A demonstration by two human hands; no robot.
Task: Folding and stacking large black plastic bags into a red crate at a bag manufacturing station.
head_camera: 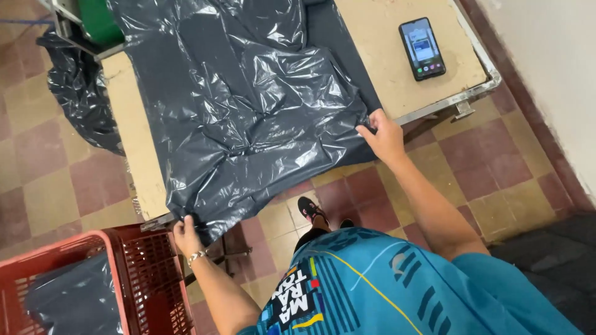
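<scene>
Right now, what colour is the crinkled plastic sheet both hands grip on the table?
Glossy dark grey plastic sheet; the head view shows it best.

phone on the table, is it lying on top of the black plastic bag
No, the phone lies on bare table, apart from the black plastic bag.

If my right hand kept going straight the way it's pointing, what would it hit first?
The right hand points up-left across the table, so it would most likely push into the dark plastic bag whose edge it already grips.
</scene>
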